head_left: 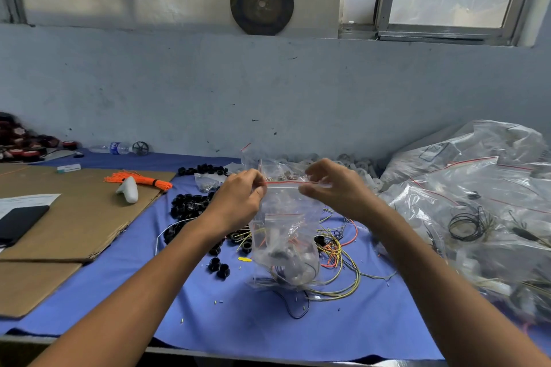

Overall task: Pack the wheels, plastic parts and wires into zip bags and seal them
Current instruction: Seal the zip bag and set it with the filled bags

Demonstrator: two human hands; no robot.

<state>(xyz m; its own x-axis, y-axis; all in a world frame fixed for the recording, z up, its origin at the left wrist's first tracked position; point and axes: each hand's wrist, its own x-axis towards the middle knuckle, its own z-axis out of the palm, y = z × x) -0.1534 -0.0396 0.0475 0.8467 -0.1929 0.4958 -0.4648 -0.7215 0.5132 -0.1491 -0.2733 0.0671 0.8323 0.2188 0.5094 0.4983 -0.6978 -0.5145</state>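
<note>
I hold a clear zip bag (286,226) upright above the blue cloth, its red seal strip stretched between my hands. My left hand (238,199) pinches the strip's left end. At the right end, my right hand (331,185) pinches the strip. Inside the bag lie wires and pale plastic parts, bunched at the bottom. Loose yellow, orange and black wires (337,250) sprawl on the cloth behind and under the bag. Small black wheels (190,205) are scattered to the left of it.
A heap of filled clear bags (471,205) fills the right side. Cardboard sheets (74,214) lie at left with an orange bundle of ties (140,180), a white tool and a black phone (21,222). White plastic parts (357,168) pile up at the back by the wall.
</note>
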